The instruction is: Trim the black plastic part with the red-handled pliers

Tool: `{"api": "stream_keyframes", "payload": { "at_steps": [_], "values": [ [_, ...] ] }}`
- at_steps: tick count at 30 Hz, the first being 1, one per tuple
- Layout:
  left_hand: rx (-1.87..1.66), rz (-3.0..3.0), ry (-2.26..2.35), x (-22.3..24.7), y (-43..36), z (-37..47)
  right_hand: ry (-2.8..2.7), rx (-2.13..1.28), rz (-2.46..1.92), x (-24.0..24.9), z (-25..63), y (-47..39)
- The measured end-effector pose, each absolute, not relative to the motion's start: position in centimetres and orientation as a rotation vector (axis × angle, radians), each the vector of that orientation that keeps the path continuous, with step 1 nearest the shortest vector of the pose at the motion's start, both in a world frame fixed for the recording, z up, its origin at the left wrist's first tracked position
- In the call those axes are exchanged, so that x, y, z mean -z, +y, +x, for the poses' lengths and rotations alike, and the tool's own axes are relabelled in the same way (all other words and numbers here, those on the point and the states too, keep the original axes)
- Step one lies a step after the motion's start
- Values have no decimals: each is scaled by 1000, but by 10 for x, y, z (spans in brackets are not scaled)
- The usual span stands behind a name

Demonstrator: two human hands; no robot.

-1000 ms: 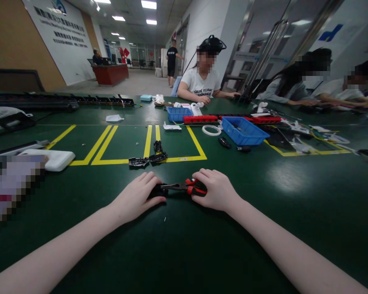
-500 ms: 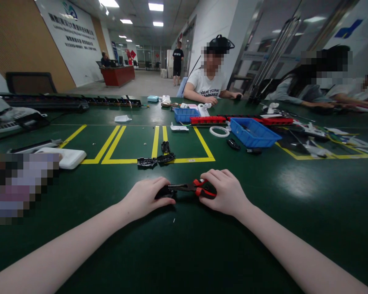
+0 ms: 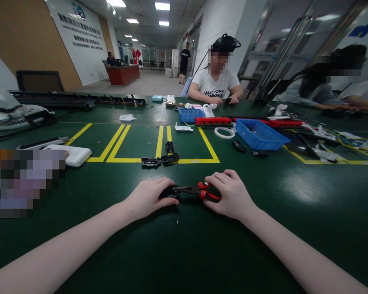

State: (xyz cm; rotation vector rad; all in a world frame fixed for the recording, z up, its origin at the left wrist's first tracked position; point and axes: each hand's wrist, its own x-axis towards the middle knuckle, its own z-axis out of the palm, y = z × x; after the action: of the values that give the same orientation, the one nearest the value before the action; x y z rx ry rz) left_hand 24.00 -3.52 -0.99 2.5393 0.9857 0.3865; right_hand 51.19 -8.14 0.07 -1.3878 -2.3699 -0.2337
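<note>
My left hand is closed round a small black plastic part, mostly hidden by the fingers. Red-handled pliers are gripped in my right hand, their long dark jaws pointing left and meeting the black part. Exactly what the jaw tips pinch is too small to tell. Beyond my hands, several black plastic pieces lie across the yellow tape lines. A tiny white sliver rests on the green table nearer to me.
A larger blue bin and a smaller one stand beyond my right hand. Near them are a white ring and two black pieces. A white box lies left. A co-worker sits opposite.
The whole view has shifted slightly, so everything appears a little further right. The pliers' handles and jaws look closer together. The co-worker opposite has brought a hand inward.
</note>
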Motion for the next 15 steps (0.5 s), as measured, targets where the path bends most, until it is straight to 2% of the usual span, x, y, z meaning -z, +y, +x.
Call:
{"api": "stream_keyframes", "payload": {
  "at_steps": [6,15],
  "values": [
    [-378,2570,960,9,-34,239,-2376,195,-1401,-1,510,-81],
    [-377,2677,950,7,-38,239,-2354,-68,-1421,3,511,-74]
  ]
}}
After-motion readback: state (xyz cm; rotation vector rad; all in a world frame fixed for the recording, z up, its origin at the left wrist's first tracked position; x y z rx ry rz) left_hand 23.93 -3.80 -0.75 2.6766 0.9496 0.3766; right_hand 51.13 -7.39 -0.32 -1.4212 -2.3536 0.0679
